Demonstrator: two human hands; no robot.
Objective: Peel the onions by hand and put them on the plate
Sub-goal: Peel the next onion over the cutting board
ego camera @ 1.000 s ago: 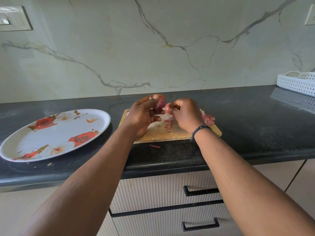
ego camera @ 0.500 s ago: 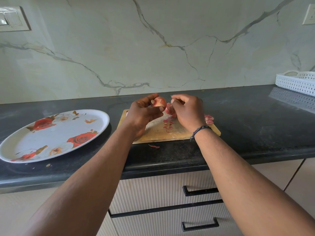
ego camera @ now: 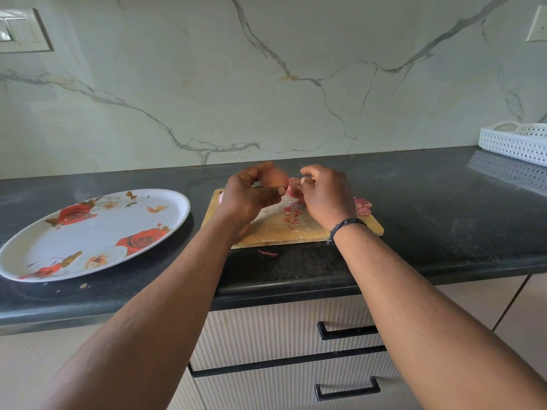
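My left hand (ego camera: 248, 195) grips a small reddish onion (ego camera: 276, 179) above the wooden cutting board (ego camera: 275, 229). My right hand (ego camera: 327, 196) pinches a pink piece of onion skin (ego camera: 294, 186) just to the right of the onion. Small flakes of peel (ego camera: 291, 216) lie on the board under the hands, and a pink heap of peel (ego camera: 362, 205) sits at the board's right end. The white oval plate with red roses (ego camera: 88, 232) lies to the left on the black counter, with no onion on it.
A white perforated basket (ego camera: 515, 142) stands at the far right of the counter (ego camera: 444, 208). One scrap of peel (ego camera: 268, 253) lies on the counter in front of the board. Drawers with black handles (ego camera: 346, 331) are below the counter edge.
The hands have lifted slightly and drawn apart. The onion now shows more between the left fingers, and the pinched skin has come away to the right.
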